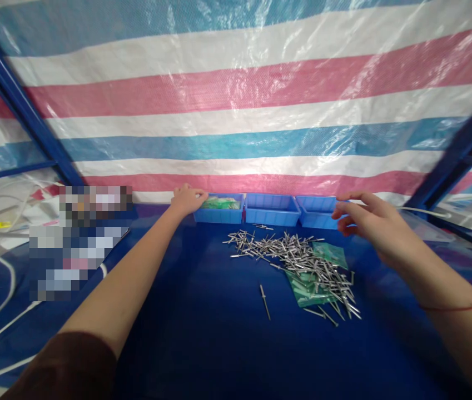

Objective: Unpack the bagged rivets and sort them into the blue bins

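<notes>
My left hand [188,200] is at the left end of a row of three blue plastic bins, touching the left bin [219,215]. Its thumb reaches the rim, apart from the fingers, which are partly hidden. Green-and-clear plastic packets [221,203] lie in that bin. Beside the right bin [318,220] hovers my right hand [364,222], fingers bent and apart, with nothing seen in it. The middle bin [272,216] stands between the other two. In front lies a heap of silver pop rivets [289,250], partly over green plastic bags [302,291].
A single pop rivet [264,301] lies nearer me on the blue tabletop [202,333]. White cables [10,278] and blurred-out items [81,261] are at left. A striped plastic sheet [236,100] hangs behind, between blue frame posts [23,105].
</notes>
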The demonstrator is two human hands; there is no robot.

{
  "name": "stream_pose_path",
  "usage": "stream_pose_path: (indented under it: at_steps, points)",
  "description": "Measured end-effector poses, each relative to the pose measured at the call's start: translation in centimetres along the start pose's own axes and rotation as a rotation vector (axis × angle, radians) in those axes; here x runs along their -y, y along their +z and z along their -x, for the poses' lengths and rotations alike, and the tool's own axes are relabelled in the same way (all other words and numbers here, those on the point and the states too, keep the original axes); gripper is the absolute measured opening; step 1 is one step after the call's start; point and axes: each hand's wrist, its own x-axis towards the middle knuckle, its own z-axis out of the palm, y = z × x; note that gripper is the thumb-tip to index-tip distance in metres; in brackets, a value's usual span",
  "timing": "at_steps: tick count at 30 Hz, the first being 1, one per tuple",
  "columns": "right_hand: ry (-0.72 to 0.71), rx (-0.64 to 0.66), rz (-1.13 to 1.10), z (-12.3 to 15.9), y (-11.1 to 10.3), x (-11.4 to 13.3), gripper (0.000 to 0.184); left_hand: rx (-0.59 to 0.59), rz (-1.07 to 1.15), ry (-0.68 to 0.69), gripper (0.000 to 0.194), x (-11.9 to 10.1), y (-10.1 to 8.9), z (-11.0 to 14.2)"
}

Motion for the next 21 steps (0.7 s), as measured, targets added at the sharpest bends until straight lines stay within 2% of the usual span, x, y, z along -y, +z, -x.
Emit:
stream_pose_path:
  at_steps: [4, 7, 10, 12, 15, 18, 21]
  points:
    - [-0.212, 0.141, 0.64, -1.6, -2.0, -1.8, 0.013, 0.006, -0.087, 0.055, 0.027, -0.5, 0.2, 0.7]
    - [-0.192, 0.373, 0.827, -2.0, -2.7, -2.8, 0.023, -0.011, -0.113, 0.103, 0.027, -1.0, 0.2, 1.2]
    - [-0.077, 0.625, 0.813, -1.8, -2.6, -3.4, 0.038, -0.081, -0.107, 0.151, 0.03, -1.7, 0.1, 2.2]
    - [-0.042, 0.707, 0.801, -1.6, -2.4, -3.6, 0.044, -0.151, -0.083, 0.191, 0.033, -2.5, 0.1, 3.2]
    - [-0.045, 0.72, 0.767, -1.5, -2.2, -3.7, 0.044, -0.196, -0.034, 0.293, 0.032, -4.0, 0.5, 5.3]
    - [-0.037, 0.692, 0.624, -1.4, -2.5, -3.1, 0.041, -0.148, 0.024, 0.438, 0.024, -5.6, 1.1, 7.8]
    - [0.036, 0.685, 0.445, -1.2, -3.1, -2.0, 0.038, -0.079, 0.224, 0.572, 0.021, -7.3, 1.4, 10.6]
